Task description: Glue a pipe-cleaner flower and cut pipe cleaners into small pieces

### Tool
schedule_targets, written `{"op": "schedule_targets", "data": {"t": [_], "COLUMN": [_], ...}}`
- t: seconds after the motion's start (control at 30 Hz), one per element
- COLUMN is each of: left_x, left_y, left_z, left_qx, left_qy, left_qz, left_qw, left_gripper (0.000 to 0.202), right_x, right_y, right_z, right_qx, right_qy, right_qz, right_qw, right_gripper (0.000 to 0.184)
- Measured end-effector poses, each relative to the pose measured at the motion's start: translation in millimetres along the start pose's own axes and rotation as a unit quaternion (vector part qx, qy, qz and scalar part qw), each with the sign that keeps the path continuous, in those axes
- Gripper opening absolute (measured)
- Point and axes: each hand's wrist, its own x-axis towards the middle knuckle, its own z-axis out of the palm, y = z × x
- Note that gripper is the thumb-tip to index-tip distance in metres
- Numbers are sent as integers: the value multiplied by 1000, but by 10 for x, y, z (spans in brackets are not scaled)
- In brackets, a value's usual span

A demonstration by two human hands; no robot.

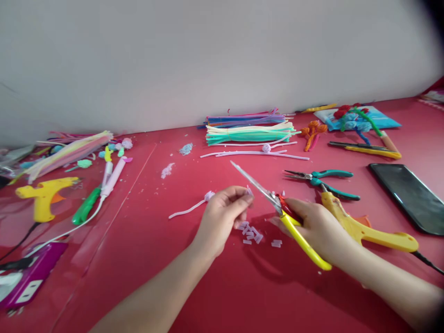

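Note:
My left hand (225, 215) is closed in a pinch on a short lilac pipe cleaner piece (249, 190), mostly hidden by the fingers. My right hand (314, 222) grips yellow-handled scissors (255, 185), their long blades pointing up and to the left, apart from the left fingertips. Below and between the hands lie several cut lilac pieces (255, 236) on the red table (208, 296). A lilac stem with a curled ball end (189, 209) rests just left of my left hand.
Bundles of pipe cleaners (248, 134) lie by the wall. To the right are teal-handled pliers (328, 178), a yellow glue gun (367, 231) and a black phone (411, 196). Another yellow glue gun (43, 196) and a purple power strip (38, 277) stand left.

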Motion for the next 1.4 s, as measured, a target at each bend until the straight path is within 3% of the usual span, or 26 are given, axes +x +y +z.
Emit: {"op": "schedule_targets", "data": {"t": [0.1, 0.23, 0.5, 0.67, 0.77, 0.93, 1.03, 1.17, 1.4], "left_x": [-33, -69, -91, -130, -133, -49, -1, 16, 18], "left_y": [-25, -42, -52, -32, -34, -57, -47, -14, -5], "left_z": [80, 137, 146, 200, 202, 105, 38, -15, -42], "left_qx": [44, 82, 136, 183, 169, 36, -37, -70, -94], "left_qy": [-87, -137, -131, -86, -70, 47, 90, 106, 126], "left_qz": [-50, -74, -55, -14, -10, -3, 2, 42, 62], "left_qw": [994, 984, 980, 979, 983, 998, 995, 991, 986], "left_gripper": [16, 22, 20, 14, 14, 13, 14, 8, 7], "right_x": [-3, -30, -45, -43, -27, -14, -32, -51, -54], "right_y": [-87, -170, -167, -212, -195, -93, -63, -33, 32], "right_z": [-41, -103, -109, -104, -100, -85, -66, -30, 2], "right_qx": [154, 303, 330, 291, 250, 34, -94, -198, -242], "right_qy": [-22, -70, -103, -83, -83, -31, -11, 10, 22], "right_qz": [36, 93, 97, 103, 72, 0, -24, -50, -86], "right_qw": [987, 946, 933, 948, 962, 999, 995, 979, 966], "right_gripper": [18, 17, 10, 11, 13, 25, 29, 31, 32]}}
